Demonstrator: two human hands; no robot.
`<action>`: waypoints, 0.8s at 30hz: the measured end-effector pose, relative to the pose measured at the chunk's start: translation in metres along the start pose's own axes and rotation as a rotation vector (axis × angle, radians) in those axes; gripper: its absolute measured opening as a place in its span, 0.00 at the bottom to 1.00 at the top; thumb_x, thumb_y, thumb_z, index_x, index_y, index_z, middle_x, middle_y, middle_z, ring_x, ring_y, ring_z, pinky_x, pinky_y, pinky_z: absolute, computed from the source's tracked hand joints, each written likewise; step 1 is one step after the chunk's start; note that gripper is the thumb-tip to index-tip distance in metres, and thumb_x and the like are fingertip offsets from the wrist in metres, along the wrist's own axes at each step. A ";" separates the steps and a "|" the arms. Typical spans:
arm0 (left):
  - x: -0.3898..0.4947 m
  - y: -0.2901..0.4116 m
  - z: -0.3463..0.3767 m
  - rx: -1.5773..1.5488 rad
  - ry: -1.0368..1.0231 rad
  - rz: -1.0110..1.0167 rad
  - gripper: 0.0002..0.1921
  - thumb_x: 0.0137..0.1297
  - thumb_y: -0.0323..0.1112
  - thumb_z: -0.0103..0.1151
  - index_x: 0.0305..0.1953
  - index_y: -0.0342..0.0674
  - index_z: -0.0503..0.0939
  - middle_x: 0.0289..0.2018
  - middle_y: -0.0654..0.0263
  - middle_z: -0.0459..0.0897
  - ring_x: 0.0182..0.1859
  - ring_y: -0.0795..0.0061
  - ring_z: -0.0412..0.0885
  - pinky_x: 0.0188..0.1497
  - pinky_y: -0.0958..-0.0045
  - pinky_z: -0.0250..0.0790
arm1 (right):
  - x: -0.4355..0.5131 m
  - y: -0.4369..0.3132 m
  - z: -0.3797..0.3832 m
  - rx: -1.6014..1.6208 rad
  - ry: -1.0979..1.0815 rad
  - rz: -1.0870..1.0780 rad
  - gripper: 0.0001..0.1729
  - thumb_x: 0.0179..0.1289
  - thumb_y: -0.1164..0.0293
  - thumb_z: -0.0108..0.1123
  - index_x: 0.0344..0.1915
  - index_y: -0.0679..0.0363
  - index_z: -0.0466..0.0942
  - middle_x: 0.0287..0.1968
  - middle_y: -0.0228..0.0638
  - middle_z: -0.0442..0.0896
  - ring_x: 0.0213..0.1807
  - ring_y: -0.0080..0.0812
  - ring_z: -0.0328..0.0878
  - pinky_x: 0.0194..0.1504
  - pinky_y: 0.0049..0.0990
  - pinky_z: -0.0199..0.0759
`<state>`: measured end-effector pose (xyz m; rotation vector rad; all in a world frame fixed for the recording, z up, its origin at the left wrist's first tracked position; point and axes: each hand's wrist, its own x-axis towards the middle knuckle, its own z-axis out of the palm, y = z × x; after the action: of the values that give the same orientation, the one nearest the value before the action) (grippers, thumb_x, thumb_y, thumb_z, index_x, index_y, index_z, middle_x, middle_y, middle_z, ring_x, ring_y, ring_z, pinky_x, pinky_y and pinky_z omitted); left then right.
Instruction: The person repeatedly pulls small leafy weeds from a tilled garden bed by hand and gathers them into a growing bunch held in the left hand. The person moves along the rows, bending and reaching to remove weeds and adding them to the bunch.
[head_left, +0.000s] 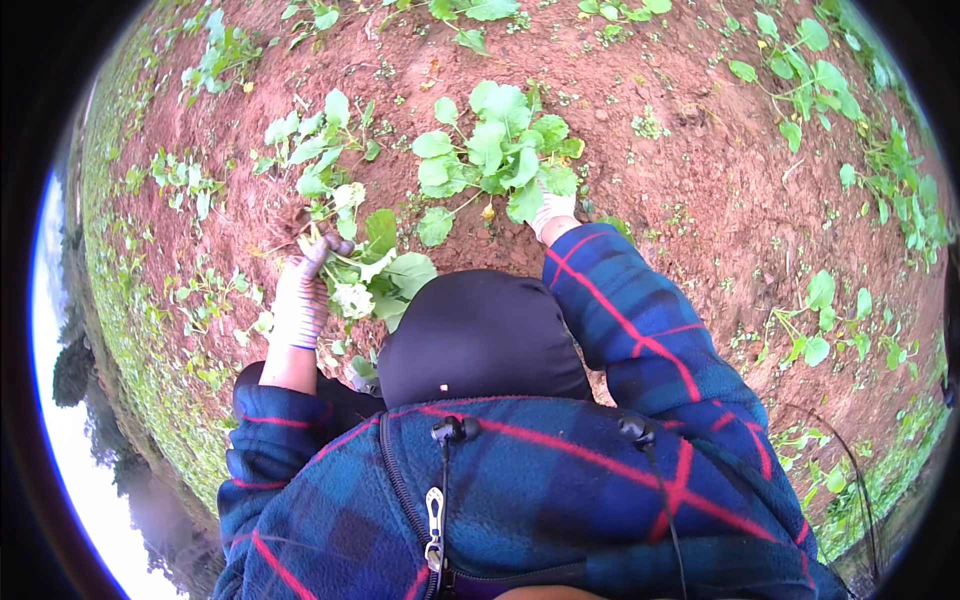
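My left hand, in a striped knit glove with dark coated fingers, is closed around the stems of a bunch of leafy green plants. Their leaves hang to the right, towards my knee, and some show pale undersides. Soil-covered roots stick out beyond the fingers on the far side. My right hand, also in a striped glove, reaches in at the near right side of a large leafy plant standing in the soil. Leaves cover its fingers, so their grip is hidden.
Reddish-brown soil spreads all around, dotted with small weeds. Another leafy plant grows beyond my left hand, and more stand at the right. My dark-covered knee rises between my arms. A thin dark stalk or wire curves at lower right.
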<state>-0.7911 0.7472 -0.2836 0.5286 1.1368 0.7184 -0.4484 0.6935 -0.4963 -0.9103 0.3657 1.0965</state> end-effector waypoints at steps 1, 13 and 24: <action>-0.001 -0.004 0.000 0.053 0.063 -0.034 0.15 0.65 0.41 0.63 0.44 0.36 0.78 0.39 0.62 0.82 0.49 0.66 0.79 0.60 0.63 0.68 | 0.003 -0.003 -0.002 0.147 0.008 0.160 0.17 0.69 0.66 0.42 0.50 0.59 0.74 0.51 0.39 0.79 0.55 0.43 0.74 0.61 0.42 0.67; -0.002 -0.020 0.010 -0.047 0.042 -0.076 0.13 0.65 0.35 0.62 0.45 0.35 0.76 0.34 0.66 0.83 0.42 0.70 0.82 0.51 0.68 0.72 | -0.033 -0.054 0.041 -1.747 -0.405 -0.384 0.17 0.57 0.64 0.63 0.42 0.62 0.79 0.40 0.46 0.84 0.43 0.44 0.82 0.46 0.36 0.74; 0.018 -0.009 0.050 -0.012 -0.245 -0.205 0.24 0.69 0.43 0.57 0.59 0.33 0.71 0.38 0.66 0.79 0.43 0.71 0.79 0.53 0.68 0.70 | -0.126 -0.068 0.193 -1.461 -1.290 -1.233 0.10 0.56 0.73 0.59 0.40 0.55 0.78 0.36 0.33 0.78 0.38 0.36 0.78 0.38 0.32 0.73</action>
<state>-0.7376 0.7537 -0.2837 0.4685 0.9404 0.4683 -0.4771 0.7582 -0.2665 -1.0765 -2.0429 0.3801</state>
